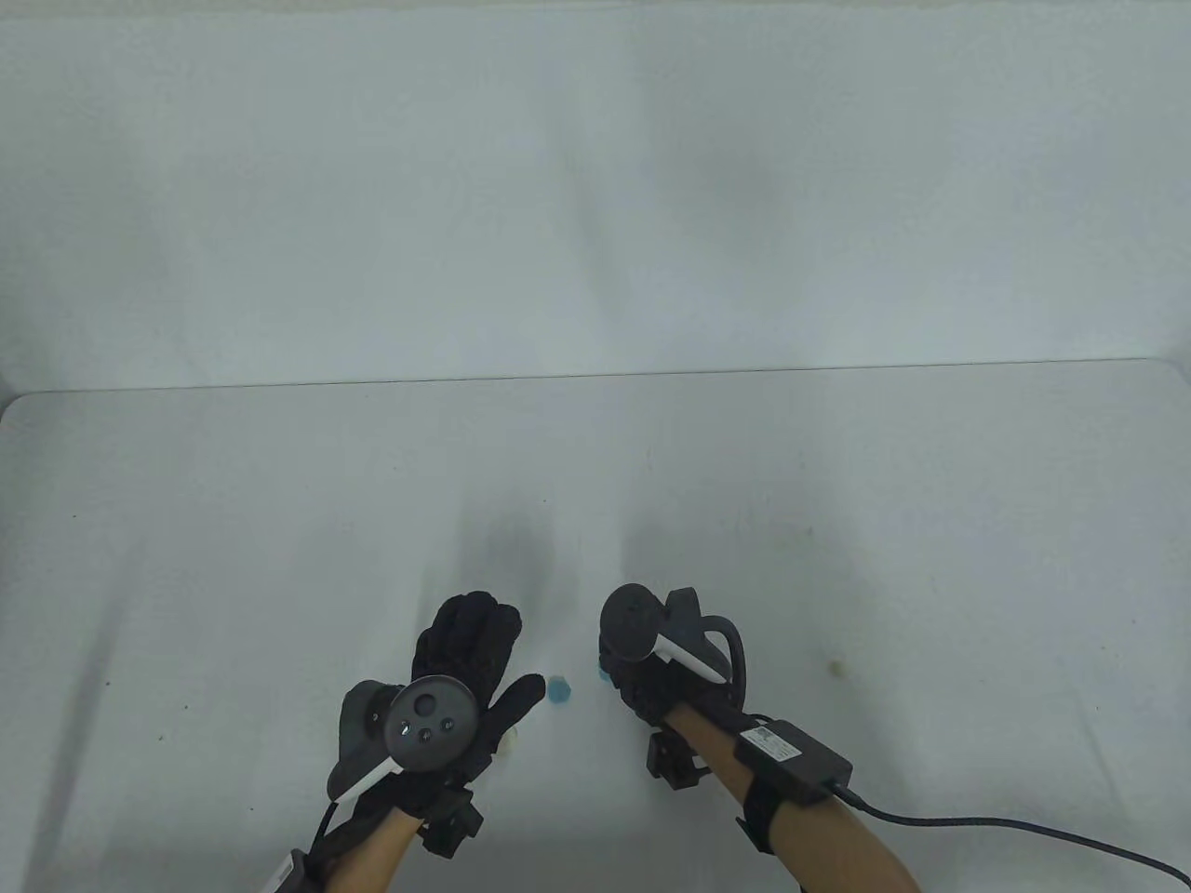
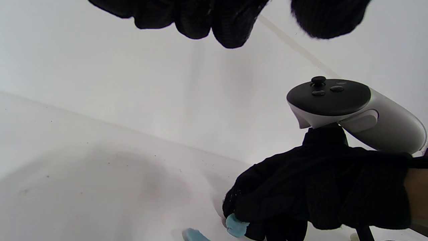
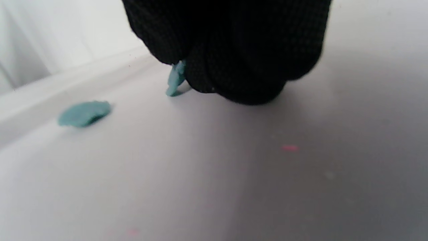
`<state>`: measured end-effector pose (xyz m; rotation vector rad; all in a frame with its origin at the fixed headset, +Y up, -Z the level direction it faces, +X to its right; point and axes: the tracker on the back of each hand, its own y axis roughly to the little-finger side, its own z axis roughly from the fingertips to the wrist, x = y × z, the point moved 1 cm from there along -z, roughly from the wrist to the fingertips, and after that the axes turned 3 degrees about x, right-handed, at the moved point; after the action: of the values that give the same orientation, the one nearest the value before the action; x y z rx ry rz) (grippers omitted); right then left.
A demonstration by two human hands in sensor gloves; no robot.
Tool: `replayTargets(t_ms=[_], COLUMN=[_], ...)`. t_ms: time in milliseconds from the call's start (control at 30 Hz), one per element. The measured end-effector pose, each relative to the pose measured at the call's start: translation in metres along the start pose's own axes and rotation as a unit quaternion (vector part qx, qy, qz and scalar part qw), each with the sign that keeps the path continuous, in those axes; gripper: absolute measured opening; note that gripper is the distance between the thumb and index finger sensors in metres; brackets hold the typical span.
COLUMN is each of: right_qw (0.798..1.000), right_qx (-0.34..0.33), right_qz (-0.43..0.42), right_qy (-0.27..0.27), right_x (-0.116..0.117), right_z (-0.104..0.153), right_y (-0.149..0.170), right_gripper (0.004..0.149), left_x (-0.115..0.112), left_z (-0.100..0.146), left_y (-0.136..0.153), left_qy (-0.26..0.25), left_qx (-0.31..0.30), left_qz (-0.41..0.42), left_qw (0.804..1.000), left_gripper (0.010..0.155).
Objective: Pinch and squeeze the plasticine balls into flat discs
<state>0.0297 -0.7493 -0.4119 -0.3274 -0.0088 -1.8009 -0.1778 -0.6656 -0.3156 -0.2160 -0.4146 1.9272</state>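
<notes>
A flat blue plasticine disc lies on the white table between my hands; it also shows in the right wrist view and at the bottom edge of the left wrist view. My right hand is curled, knuckles low at the table, and pinches a second blue plasticine piece, whose edge pokes out of the fingers. My left hand is spread, palm down, empty, just left of the disc, with its fingertips hanging free.
The white table ends at a far edge against a white backdrop. A small pale crumb lies by my left thumb. A yellowish stain sits to the right. A black cable trails from my right forearm.
</notes>
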Motion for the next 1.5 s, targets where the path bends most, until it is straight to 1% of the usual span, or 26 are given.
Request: replayTargets(t_ms=[167, 267, 367, 500, 600, 700, 800, 867, 933, 1033, 1100, 1200, 1267, 1300, 1367, 1500], right_qw=[0.998, 0.997, 0.995, 0.997, 0.999, 1.000, 0.997, 0.995, 0.994, 0.993, 0.993, 0.992, 0.992, 0.992, 0.991, 0.989], right_qx=[-0.008, -0.008, -0.007, -0.005, 0.000, -0.018, -0.026, -0.032, -0.028, -0.007, 0.017, 0.053, 0.079, 0.083, 0.107, 0.132], right_qz=[0.057, 0.072, 0.094, 0.075, 0.035, -0.020, -0.073, -0.087, -0.091, -0.086, -0.081, -0.066, -0.038, -0.034, -0.025, -0.011], right_qy=[0.013, 0.024, 0.027, 0.013, 0.007, 0.002, 0.019, 0.037, 0.054, 0.078, 0.087, 0.088, 0.088, 0.087, 0.081, 0.059], right_x=[0.002, 0.004, 0.004, 0.001, -0.005, -0.022, -0.045, -0.067, -0.083, -0.103, -0.113, -0.118, -0.118, -0.117, -0.111, -0.094], right_z=[0.001, 0.002, 0.002, 0.002, 0.004, 0.013, 0.027, 0.040, 0.052, 0.067, 0.077, 0.085, 0.089, 0.089, 0.091, 0.089], right_y=[-0.007, -0.007, -0.006, -0.002, 0.003, 0.009, 0.019, 0.032, 0.046, 0.074, 0.100, 0.130, 0.151, 0.154, 0.171, 0.190], right_gripper=[0.038, 0.043, 0.042, 0.043, 0.046, 0.050, 0.053, 0.052, 0.052, 0.052, 0.054, 0.054, 0.053, 0.053, 0.053, 0.053], left_x=[-0.001, -0.001, -0.002, -0.002, -0.001, -0.001, 0.000, 0.000, 0.000, 0.000, -0.001, -0.001, -0.002, -0.002, -0.001, -0.002], left_z=[0.000, 0.000, 0.000, 0.000, 0.000, 0.000, 0.000, 0.001, 0.001, 0.001, 0.001, 0.001, 0.001, 0.001, 0.001, 0.001], left_y=[0.000, 0.000, -0.001, 0.000, -0.001, 0.000, 0.000, -0.001, -0.001, -0.002, -0.002, -0.002, -0.003, -0.003, -0.003, -0.003], left_qy=[0.003, 0.006, 0.007, 0.007, 0.004, 0.003, 0.000, 0.001, 0.002, 0.002, 0.003, 0.004, 0.006, 0.006, 0.005, 0.007], left_qx=[0.000, -0.002, -0.002, -0.002, -0.003, -0.003, -0.004, -0.005, -0.007, -0.011, -0.011, -0.011, -0.011, -0.011, -0.011, -0.009], left_qz=[0.000, 0.005, 0.001, 0.004, 0.004, 0.004, 0.005, 0.006, 0.002, 0.004, 0.001, 0.001, -0.001, -0.002, -0.002, -0.003], left_qw=[1.000, 1.000, 1.000, 1.000, 1.000, 1.000, 1.000, 1.000, 1.000, 1.000, 1.000, 1.000, 1.000, 1.000, 1.000, 1.000], left_gripper=[0.076, 0.076, 0.075, 0.076, 0.076, 0.076, 0.075, 0.076, 0.076, 0.076, 0.075, 0.075, 0.075, 0.076, 0.076, 0.075])
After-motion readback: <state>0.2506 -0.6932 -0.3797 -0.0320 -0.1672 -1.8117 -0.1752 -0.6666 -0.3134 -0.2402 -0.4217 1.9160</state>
